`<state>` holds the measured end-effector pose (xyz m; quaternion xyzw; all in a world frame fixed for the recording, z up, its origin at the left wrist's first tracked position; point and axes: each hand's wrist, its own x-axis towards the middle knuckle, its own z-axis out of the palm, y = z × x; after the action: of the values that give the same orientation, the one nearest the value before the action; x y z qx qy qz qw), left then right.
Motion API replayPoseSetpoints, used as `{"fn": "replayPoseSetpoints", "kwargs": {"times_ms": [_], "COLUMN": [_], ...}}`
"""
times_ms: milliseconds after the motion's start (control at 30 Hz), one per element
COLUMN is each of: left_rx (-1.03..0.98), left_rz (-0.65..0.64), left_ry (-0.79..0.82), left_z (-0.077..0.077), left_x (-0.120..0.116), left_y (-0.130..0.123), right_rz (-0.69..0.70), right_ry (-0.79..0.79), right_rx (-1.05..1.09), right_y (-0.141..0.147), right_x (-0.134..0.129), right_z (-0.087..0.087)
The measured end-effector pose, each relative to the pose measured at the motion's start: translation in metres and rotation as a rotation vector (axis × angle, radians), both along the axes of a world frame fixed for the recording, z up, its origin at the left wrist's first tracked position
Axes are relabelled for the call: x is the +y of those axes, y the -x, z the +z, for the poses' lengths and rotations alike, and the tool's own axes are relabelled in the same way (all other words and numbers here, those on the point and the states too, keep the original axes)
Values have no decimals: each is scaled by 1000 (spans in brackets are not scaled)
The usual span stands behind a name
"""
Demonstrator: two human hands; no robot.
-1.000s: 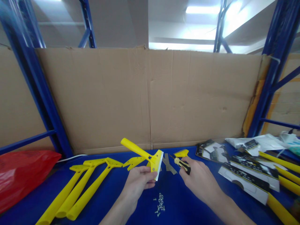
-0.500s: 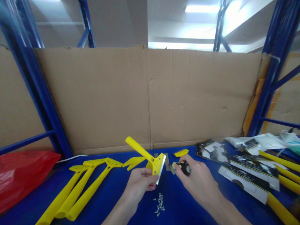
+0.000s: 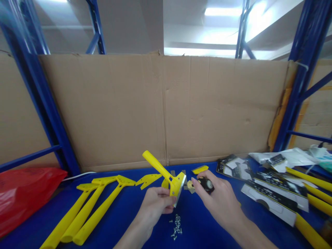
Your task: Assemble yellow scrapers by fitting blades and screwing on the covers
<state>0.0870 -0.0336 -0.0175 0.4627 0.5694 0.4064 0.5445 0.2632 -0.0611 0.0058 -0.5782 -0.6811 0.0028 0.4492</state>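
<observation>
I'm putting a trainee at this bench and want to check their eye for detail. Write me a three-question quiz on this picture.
1. Multiple choice: what does the right hand hold?
A) scissors
B) a tool with a partly black handle
C) a roll of tape

2. True or false: the left hand is empty.

3. Count: how many long yellow handles lie side by side between the red bag and the left arm?

Key:
1. B.
2. False: it grips a yellow scraper with a metal blade along its edge.
3. Three.
</observation>
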Motion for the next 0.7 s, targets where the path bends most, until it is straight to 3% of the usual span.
{"fn": "replayPoseSetpoints", "kwargs": {"times_ms": [100, 367, 533, 700], "left_rx": [10, -7, -19, -29], "left_rz": [-7, 6, 22, 39], "left_ry": [7, -7, 18, 23], "left_z": [3, 2, 3, 5], "left_x": [-1, 1, 2, 2], "left_y": [0, 0, 0, -1], "right_rz": [54, -59, -144, -81], "right_ry": [-6, -58, -272, -474], "right_rx": [48, -72, 4, 178], "right_y": [0, -1, -5, -10], "right_x": [-1, 0, -2, -9], "right_z": [0, -2, 5, 14]}}
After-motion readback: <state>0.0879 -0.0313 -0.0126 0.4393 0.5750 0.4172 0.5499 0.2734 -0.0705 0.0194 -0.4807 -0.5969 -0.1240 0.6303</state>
